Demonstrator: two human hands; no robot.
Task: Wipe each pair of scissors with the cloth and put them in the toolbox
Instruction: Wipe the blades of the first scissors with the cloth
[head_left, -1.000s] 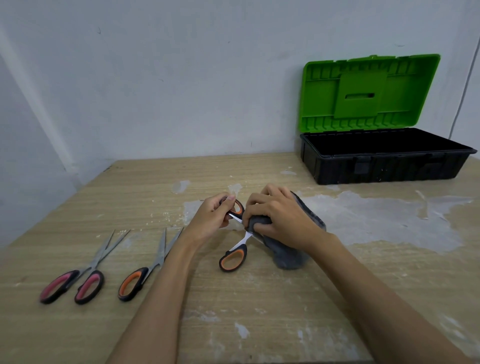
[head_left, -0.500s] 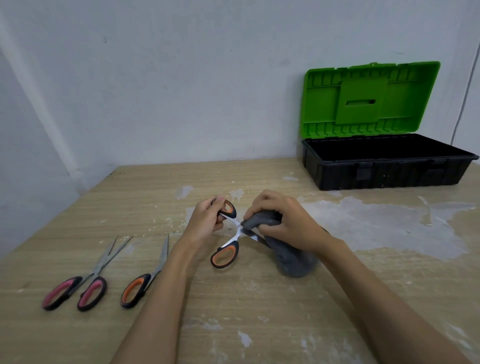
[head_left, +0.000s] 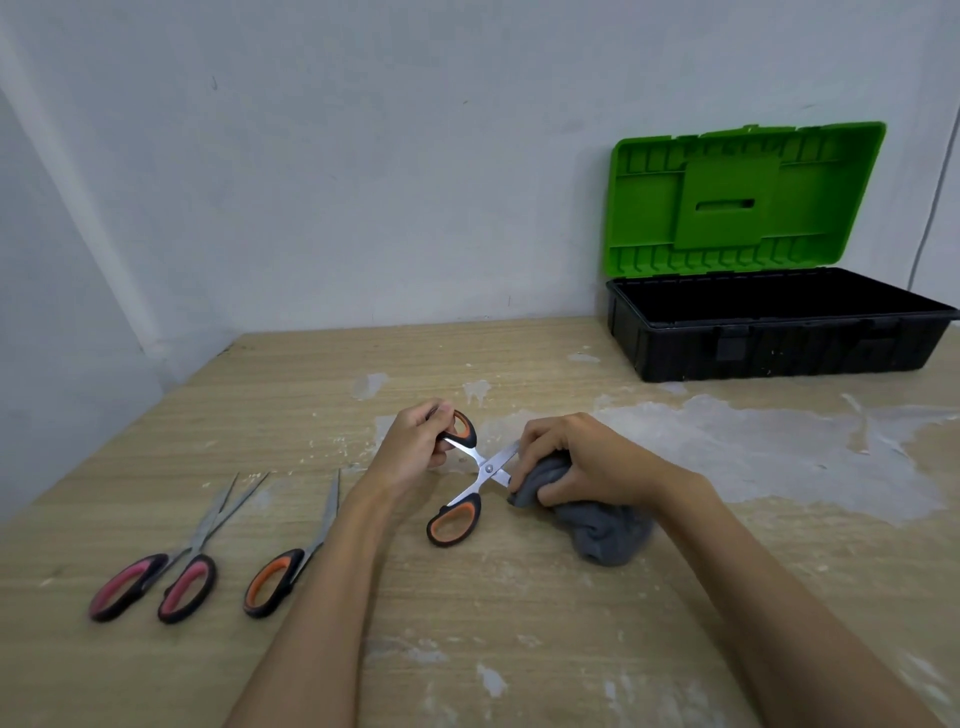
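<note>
Left hand (head_left: 415, 447) pinching a handle of the opened orange scissors (head_left: 470, 480); right hand (head_left: 582, 460) clutching the grey cloth (head_left: 597, 519) around one blade.

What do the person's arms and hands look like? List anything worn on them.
Both forearms are bare up to the bottom edge of the frame: no sleeves show. The left hand and the right hand wear no gloves. No watch, bracelet or ring is visible on either, and no markings show on them.
</note>
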